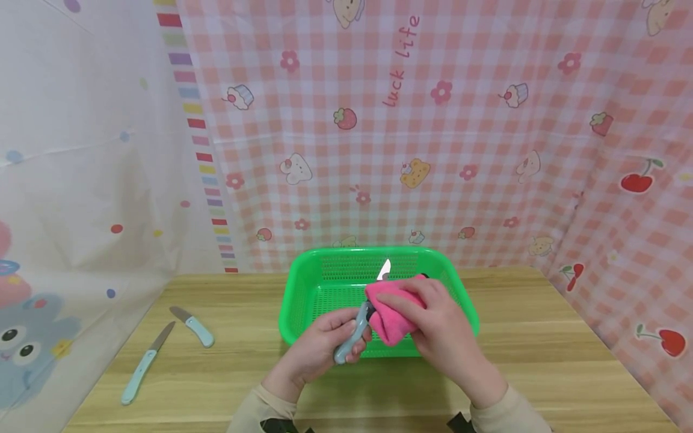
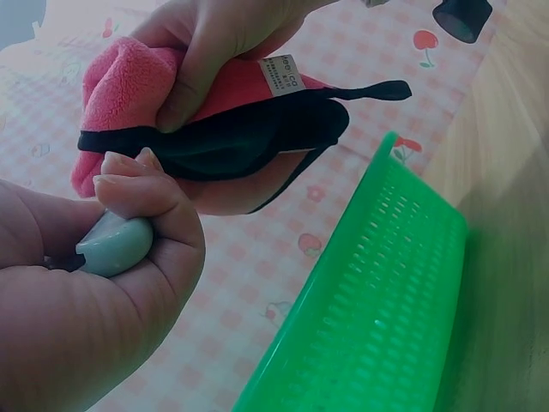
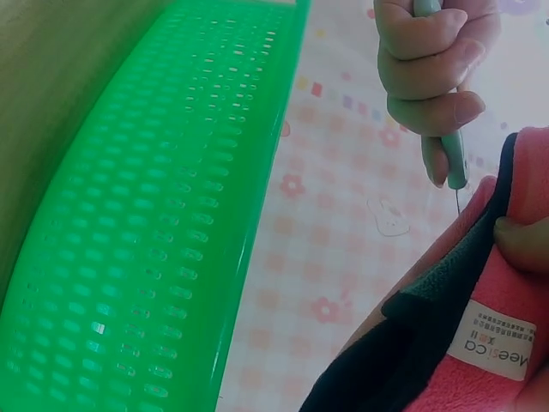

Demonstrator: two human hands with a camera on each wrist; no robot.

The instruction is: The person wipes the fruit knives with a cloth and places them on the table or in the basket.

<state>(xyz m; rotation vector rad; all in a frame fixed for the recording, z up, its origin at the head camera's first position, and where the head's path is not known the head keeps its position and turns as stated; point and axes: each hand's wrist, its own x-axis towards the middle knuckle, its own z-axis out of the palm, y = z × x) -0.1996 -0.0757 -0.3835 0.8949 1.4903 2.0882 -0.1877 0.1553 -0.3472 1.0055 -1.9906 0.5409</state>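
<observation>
My left hand (image 1: 332,337) grips a knife by its pale blue-green handle (image 1: 353,338), fingers curled round it. In the left wrist view the butt of that handle (image 2: 118,245) shows inside the fist. My right hand (image 1: 441,322) holds a pink cloth (image 1: 392,316) with a dark border against the knife's blade. The cloth covers most of the blade, and a shiny tip (image 1: 384,269) shows beyond it. A white label (image 3: 491,341) is on the cloth. Both hands are above the near side of a green perforated basket (image 1: 295,288).
Two more knives with light blue handles lie on the wooden table at the left: a shorter one (image 1: 199,331) and a longer one (image 1: 141,376). Behind the basket hangs a pink checked curtain (image 1: 368,150); white sheeting (image 1: 97,180) is at the left.
</observation>
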